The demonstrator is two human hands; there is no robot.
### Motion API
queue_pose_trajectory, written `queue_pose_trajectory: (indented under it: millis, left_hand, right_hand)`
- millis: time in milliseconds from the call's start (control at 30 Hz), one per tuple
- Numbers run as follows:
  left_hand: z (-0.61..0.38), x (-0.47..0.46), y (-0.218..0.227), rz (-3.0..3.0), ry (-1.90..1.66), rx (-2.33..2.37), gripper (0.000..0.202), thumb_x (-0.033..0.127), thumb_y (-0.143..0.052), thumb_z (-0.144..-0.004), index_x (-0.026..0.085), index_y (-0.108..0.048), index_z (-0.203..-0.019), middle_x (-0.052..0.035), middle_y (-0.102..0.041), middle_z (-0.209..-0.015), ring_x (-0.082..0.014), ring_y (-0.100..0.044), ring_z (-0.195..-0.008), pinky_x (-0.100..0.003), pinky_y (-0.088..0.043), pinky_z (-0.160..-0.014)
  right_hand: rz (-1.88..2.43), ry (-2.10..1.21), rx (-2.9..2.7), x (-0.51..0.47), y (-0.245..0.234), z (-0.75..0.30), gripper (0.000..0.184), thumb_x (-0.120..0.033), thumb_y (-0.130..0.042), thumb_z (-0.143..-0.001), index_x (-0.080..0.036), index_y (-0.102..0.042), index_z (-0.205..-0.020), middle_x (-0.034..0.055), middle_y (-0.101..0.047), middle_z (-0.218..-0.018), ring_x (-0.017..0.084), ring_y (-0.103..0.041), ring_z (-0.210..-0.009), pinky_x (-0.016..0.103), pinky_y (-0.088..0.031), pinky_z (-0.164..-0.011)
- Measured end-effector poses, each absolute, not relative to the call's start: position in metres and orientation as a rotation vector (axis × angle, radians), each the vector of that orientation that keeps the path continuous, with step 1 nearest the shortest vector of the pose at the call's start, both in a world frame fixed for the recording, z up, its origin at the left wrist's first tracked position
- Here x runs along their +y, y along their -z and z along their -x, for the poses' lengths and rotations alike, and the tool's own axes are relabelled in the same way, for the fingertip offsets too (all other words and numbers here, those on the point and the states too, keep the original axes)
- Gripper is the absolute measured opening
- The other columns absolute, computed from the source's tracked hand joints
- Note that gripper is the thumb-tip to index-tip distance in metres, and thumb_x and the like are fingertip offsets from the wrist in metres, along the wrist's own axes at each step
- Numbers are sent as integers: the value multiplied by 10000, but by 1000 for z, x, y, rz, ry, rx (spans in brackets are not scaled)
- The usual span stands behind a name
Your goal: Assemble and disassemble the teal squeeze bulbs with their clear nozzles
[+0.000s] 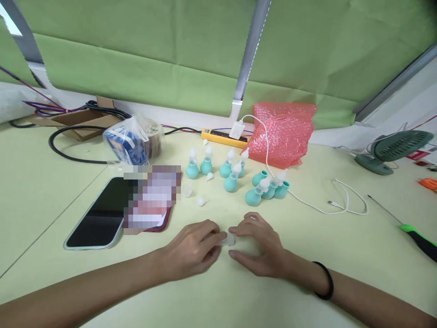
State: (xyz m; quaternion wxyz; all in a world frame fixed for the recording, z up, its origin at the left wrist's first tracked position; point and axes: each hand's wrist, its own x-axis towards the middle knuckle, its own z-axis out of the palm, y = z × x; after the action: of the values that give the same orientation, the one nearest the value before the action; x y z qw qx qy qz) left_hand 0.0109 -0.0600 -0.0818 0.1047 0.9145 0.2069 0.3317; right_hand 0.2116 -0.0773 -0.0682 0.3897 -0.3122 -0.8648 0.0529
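Both my hands rest on the pale green table near its front. My left hand [194, 249] and my right hand [260, 248] meet fingertip to fingertip, pinching a small translucent plastic piece [228, 240] between them. Just beyond them stand several teal rubber bulbs with clear white nozzles [232, 180], some upright, some lying on their side [260, 176]. A few loose clear nozzle tips [201, 201] lie to the left of the bulbs. My right wrist wears a black band [326, 280].
A phone [99, 213] lies face up at left beside a blurred card. Behind are a tape roll in a plastic bag [134, 139], a cardboard box [80, 119], a yellow power strip [223, 136], pink bubble wrap [283, 132], a white cable [336, 200], a fan [392, 150] and a green-handled screwdriver [414, 234].
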Motion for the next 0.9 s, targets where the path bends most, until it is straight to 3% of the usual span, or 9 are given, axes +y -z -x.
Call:
queue_pose_trajectory:
  millis: [200, 333, 433, 500, 567, 733, 900]
  left_hand:
    - [-12, -58, 80, -2664, -939, 591, 174, 75, -444, -755, 118, -503, -913, -82, -511, -830, -111, -469, -625, -226, -428, -539]
    - [-14, -59, 77, -2687, -941, 598, 131, 73, -421, -745, 116, -500, -840, -79, -516, -790, -114, -464, -606, -227, -423, -526]
    - [-15, -60, 76, -2698, -958, 612, 113, 75, -415, -736, 119, -487, -811, -74, -530, -768, -126, -481, -624, -232, -430, -533]
    - [-16, -60, 76, -2724, -975, 598, 120, 71, -423, -737, 119, -479, -831, -72, -543, -765, -135, -493, -643, -237, -434, -542]
    - [-16, -60, 75, -2741, -977, 592, 107, 69, -435, -740, 120, -471, -827, -68, -552, -755, -137, -493, -639, -241, -433, -543]
    - [-15, -59, 76, -2749, -921, 598, 69, 101, -449, -770, 122, -470, -832, -60, -549, -742, -136, -485, -637, -244, -432, -544]
    - [-13, -59, 79, -2698, -1001, 623, 162, 74, -446, -774, 117, -468, -929, -77, -536, -810, -130, -490, -661, -227, -425, -527]
  right_hand:
    - [788, 314, -2035, -53, 17, -256, 106, -132, -554, -640, -205, -508, -701, -6, -611, -619, 147, -566, -546, 336, -430, -608]
    - [1159, 527, -1802, -28, -12, -303, 48, -189, -588, -626, -205, -543, -632, -14, -567, -557, 139, -539, -521, 265, -427, -534]
    - [1589, 296, -2013, -11, -20, -331, 222, -328, -594, -649, -193, -577, -825, 4, -595, -609, 158, -559, -559, 295, -448, -603]
    - [1819, 37, -2171, -2, -16, -342, 408, -438, -594, -636, -187, -546, -955, 31, -618, -700, 171, -567, -577, 298, -447, -573]
    - [1909, -143, -2275, 5, -8, -345, 481, -485, -577, -633, -188, -519, -1007, 52, -619, -792, 180, -572, -615, 289, -440, -558]
    - [1791, -360, -2539, 10, 10, -335, 261, -403, -525, -689, -177, -545, -818, 36, -603, -754, 173, -553, -625, 264, -406, -553]
    - [1795, -292, -2564, 3, -2, -337, 243, -323, -560, -646, -200, -554, -856, 26, -595, -791, 183, -549, -667, 277, -407, -591]
